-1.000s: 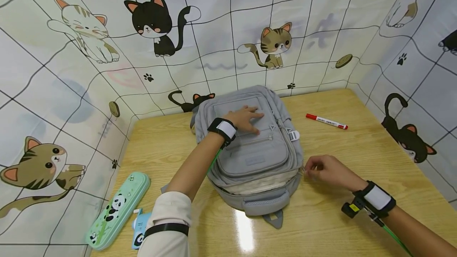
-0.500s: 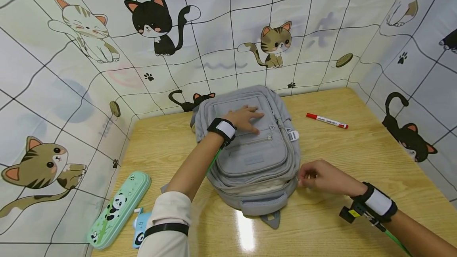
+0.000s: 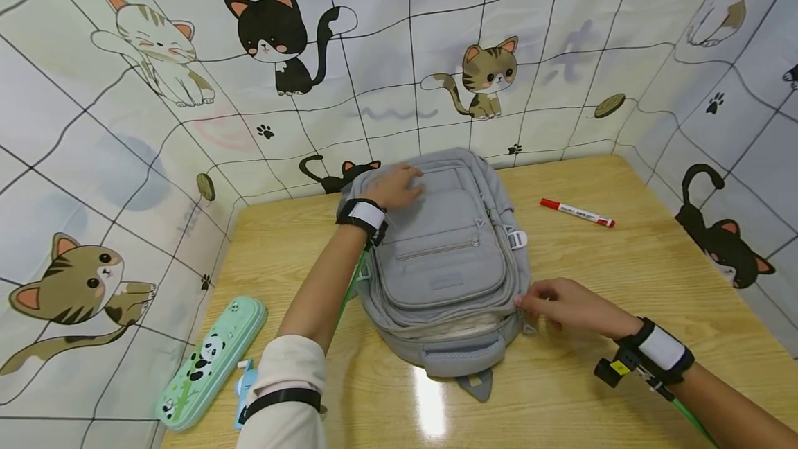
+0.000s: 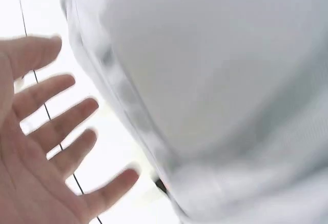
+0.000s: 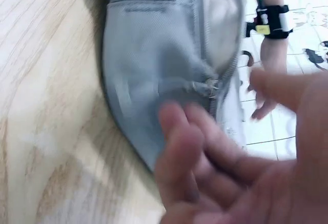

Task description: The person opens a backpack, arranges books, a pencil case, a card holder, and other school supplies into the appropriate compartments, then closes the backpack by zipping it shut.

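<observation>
L hand now higher – backpack top

The left wrist view is overexposed and blurred: the grey fabric backpack fills it as a pale mass cut off by the edges. In the right wrist view the right hand is blurred, and whether its fingers pinch the small metal zipper pull cannot be told. A small blue object is partly hidden behind the left sleeve.

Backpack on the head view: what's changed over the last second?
The left hand slid from the front pocket up to the far top of the backpack, fingers spread. The right hand moved in along the main zipper at the near right corner. Marker and pencil case stayed put.
</observation>
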A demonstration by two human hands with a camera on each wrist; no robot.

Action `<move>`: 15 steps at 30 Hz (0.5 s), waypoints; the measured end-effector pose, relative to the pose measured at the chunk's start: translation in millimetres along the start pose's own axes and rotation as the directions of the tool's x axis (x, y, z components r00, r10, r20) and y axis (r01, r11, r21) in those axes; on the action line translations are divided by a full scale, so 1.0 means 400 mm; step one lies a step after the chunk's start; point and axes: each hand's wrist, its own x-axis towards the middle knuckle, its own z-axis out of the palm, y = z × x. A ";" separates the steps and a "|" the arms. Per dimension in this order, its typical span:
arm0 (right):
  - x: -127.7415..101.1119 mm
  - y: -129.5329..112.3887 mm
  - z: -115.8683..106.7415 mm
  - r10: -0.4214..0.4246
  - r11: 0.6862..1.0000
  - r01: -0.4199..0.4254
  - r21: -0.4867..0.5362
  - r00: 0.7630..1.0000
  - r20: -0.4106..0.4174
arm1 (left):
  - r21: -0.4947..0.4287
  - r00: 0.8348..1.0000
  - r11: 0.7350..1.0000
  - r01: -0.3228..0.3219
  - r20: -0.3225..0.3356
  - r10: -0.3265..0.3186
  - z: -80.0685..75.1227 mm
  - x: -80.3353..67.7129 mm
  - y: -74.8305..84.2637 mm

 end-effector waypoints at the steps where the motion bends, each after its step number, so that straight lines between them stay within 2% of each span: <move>1: 0.005 0.002 0.000 0.030 1.000 -0.030 0.007 0.999 -0.017 | -0.008 0.998 0.999 0.044 -0.034 -0.044 -0.019 -0.022 -0.017; 3: 0.016 0.003 0.001 0.067 0.998 -0.066 0.017 0.996 -0.059 | -0.045 0.988 0.990 0.132 -0.073 -0.135 -0.065 -0.081 -0.032; 5: 0.025 0.005 0.004 0.079 0.997 -0.077 0.027 0.993 -0.093 | -0.070 0.978 0.979 0.191 -0.068 -0.196 -0.082 -0.117 -0.059; 6: 0.029 0.007 0.006 0.074 0.997 -0.071 0.031 0.992 -0.102 | -0.076 0.977 0.976 0.202 -0.053 -0.206 -0.084 -0.130 -0.074; 10: 0.045 0.013 0.010 0.052 0.998 -0.047 0.044 0.990 -0.129 | -0.095 0.984 0.980 0.176 -0.002 -0.177 -0.082 -0.166 -0.109; 15: 0.073 0.013 -0.002 0.046 0.999 -0.047 -0.002 0.987 -0.153 | -0.119 0.985 0.978 0.173 0.011 -0.173 -0.087 -0.196 -0.118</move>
